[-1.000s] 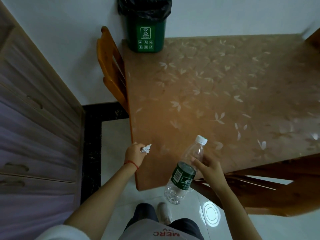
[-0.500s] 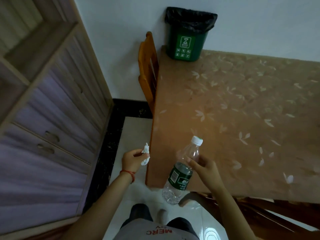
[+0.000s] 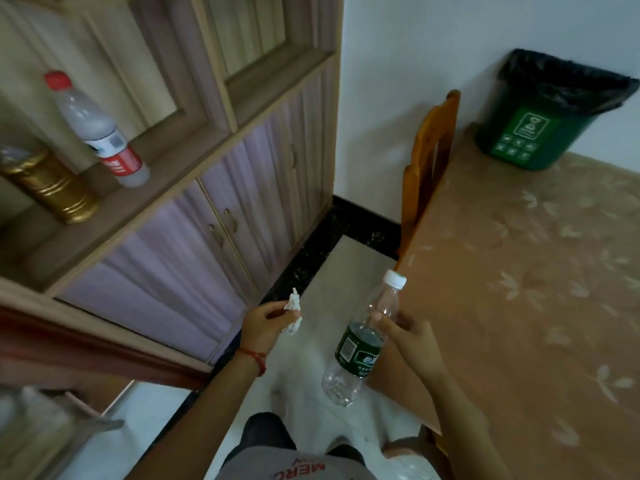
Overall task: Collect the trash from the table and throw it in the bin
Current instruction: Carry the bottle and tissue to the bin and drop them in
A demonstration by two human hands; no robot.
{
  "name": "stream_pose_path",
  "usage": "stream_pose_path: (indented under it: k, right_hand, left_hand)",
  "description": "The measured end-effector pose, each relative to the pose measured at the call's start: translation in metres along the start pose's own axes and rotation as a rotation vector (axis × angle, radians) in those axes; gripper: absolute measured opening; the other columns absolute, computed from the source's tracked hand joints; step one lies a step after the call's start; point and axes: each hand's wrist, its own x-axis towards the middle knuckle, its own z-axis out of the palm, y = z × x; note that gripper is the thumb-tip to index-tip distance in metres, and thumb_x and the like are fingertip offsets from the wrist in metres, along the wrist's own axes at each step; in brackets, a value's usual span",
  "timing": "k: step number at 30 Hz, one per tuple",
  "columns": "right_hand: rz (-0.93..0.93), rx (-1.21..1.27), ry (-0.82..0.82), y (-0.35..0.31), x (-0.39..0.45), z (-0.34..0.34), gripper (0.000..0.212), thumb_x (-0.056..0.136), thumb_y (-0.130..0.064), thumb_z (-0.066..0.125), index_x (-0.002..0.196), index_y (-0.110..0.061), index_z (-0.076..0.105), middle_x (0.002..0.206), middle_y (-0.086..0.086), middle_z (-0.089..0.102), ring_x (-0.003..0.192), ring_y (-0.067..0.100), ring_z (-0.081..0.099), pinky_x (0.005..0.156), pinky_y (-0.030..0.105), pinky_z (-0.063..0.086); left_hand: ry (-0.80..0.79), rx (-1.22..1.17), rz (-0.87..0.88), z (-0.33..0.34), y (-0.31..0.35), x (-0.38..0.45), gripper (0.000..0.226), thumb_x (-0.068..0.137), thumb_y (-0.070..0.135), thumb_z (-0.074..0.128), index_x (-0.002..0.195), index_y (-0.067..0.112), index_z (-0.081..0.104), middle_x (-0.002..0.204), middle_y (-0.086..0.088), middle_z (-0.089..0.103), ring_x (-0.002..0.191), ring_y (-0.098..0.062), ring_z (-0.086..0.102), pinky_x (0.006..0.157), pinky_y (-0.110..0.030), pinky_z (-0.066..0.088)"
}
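Note:
My left hand (image 3: 265,325) is closed around a crumpled white tissue (image 3: 292,315), held over the floor left of the table. An empty clear plastic bottle (image 3: 363,341) with a green label and white cap is gripped by my right hand (image 3: 408,336) near its neck, tilted, at the table's near left corner. The green bin (image 3: 540,129) with a black liner stands on the far left corner of the brown flower-patterned table (image 3: 519,289), far from both hands.
A wooden chair (image 3: 427,161) is pushed against the table's left edge. A wooden cabinet (image 3: 207,202) fills the left side; on its shelf stand a red-capped bottle (image 3: 97,129) and a gold jar (image 3: 52,185). Pale tiled floor (image 3: 339,271) lies between cabinet and table.
The view has swung left, bringing the cabinet and its shelf into sight and shifting table and bin to the right. Both hands keep their grip on tissue and bottle, now left of the table corner.

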Motion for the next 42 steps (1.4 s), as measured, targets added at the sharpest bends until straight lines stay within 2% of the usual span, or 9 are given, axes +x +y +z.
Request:
stream_pose_path:
  k: [8, 15, 18, 23, 27, 32, 36, 39, 42]
  right_hand:
    - [0.000, 0.006, -0.036, -0.018, 0.037, 0.049, 0.024, 0.081, -0.022, 0.067, 0.101, -0.008, 0.066, 0.094, 0.007, 0.073, 0.086, 0.019, 0.069, 0.076, 0.030, 0.055]
    - [-0.011, 0.009, 0.054, -0.039, 0.089, 0.105, 0.048, 0.069, -0.049, 0.062, 0.090, -0.006, 0.065, 0.087, 0.018, 0.069, 0.082, 0.032, 0.066, 0.076, 0.042, 0.054]
    - [-0.021, 0.026, 0.103, -0.051, 0.110, 0.132, 0.048, 0.068, -0.052, 0.060, 0.086, -0.008, 0.065, 0.085, 0.018, 0.068, 0.079, 0.031, 0.066, 0.072, 0.036, 0.053]
    - [-0.003, 0.059, 0.215, -0.067, 0.137, 0.153, 0.059, 0.066, -0.056, 0.061, 0.083, 0.001, 0.061, 0.072, 0.016, 0.063, 0.065, 0.017, 0.059, 0.063, 0.027, 0.047]
    - [0.007, 0.069, 0.301, -0.075, 0.154, 0.146, 0.060, 0.066, -0.058, 0.062, 0.080, 0.000, 0.060, 0.064, 0.003, 0.058, 0.057, 0.007, 0.054, 0.055, 0.018, 0.044]
    - [-0.015, 0.067, 0.364, -0.089, 0.189, 0.123, 0.040, 0.072, -0.046, 0.062, 0.078, -0.007, 0.062, 0.065, 0.002, 0.060, 0.055, 0.004, 0.056, 0.052, 0.011, 0.045]
    - [-0.021, 0.065, 0.359, -0.106, 0.234, 0.100, 0.045, 0.070, -0.051, 0.062, 0.088, -0.009, 0.064, 0.081, 0.014, 0.068, 0.072, 0.022, 0.067, 0.066, 0.033, 0.056]
    - [-0.019, 0.089, 0.324, -0.122, 0.275, 0.079, 0.043, 0.069, -0.052, 0.064, 0.094, -0.017, 0.064, 0.089, 0.011, 0.071, 0.081, 0.024, 0.069, 0.071, 0.046, 0.057]
    - [-0.054, 0.062, 0.318, -0.139, 0.317, 0.054, 0.036, 0.071, -0.046, 0.063, 0.093, -0.018, 0.064, 0.085, 0.003, 0.071, 0.080, 0.014, 0.069, 0.068, 0.027, 0.055]
  left_hand:
    - [0.081, -0.089, -0.010, -0.037, 0.005, 0.036, 0.020, 0.071, -0.001, 0.071, 0.080, 0.017, 0.071, 0.050, 0.019, 0.067, 0.052, 0.007, 0.060, 0.052, -0.006, 0.047]
    - [-0.039, -0.065, 0.007, -0.077, 0.021, 0.118, 0.020, 0.072, -0.001, 0.070, 0.071, 0.019, 0.071, 0.053, 0.021, 0.068, 0.055, 0.008, 0.061, 0.055, -0.006, 0.048]
    - [-0.111, -0.016, 0.022, -0.092, 0.030, 0.155, 0.035, 0.073, 0.002, 0.071, 0.059, 0.034, 0.067, 0.051, 0.021, 0.067, 0.054, 0.009, 0.060, 0.054, -0.005, 0.047]
    - [-0.229, 0.028, 0.023, -0.099, 0.047, 0.206, 0.033, 0.075, -0.001, 0.069, 0.061, 0.029, 0.068, 0.050, 0.016, 0.066, 0.055, 0.007, 0.060, 0.054, -0.006, 0.046]
    - [-0.280, 0.022, 0.014, -0.084, 0.060, 0.242, 0.014, 0.074, 0.002, 0.069, 0.080, 0.014, 0.071, 0.066, 0.006, 0.067, 0.064, -0.003, 0.060, 0.056, -0.004, 0.046]
    - [-0.348, 0.045, 0.041, -0.047, 0.084, 0.286, 0.009, 0.074, 0.001, 0.069, 0.076, 0.009, 0.071, 0.047, 0.016, 0.064, 0.053, 0.006, 0.057, 0.054, -0.004, 0.044]
    - [-0.402, 0.013, 0.063, -0.012, 0.109, 0.328, 0.035, 0.074, -0.002, 0.068, 0.056, 0.028, 0.068, 0.049, 0.017, 0.065, 0.051, 0.008, 0.057, 0.055, -0.005, 0.045]
    - [-0.376, -0.006, 0.068, 0.016, 0.128, 0.363, 0.034, 0.073, -0.001, 0.069, 0.058, 0.029, 0.069, 0.051, 0.018, 0.066, 0.054, 0.008, 0.058, 0.057, -0.005, 0.046]
    - [-0.372, 0.006, 0.075, 0.046, 0.151, 0.397, 0.017, 0.072, -0.002, 0.069, 0.073, 0.014, 0.070, 0.051, 0.020, 0.067, 0.054, 0.009, 0.058, 0.055, -0.004, 0.045]
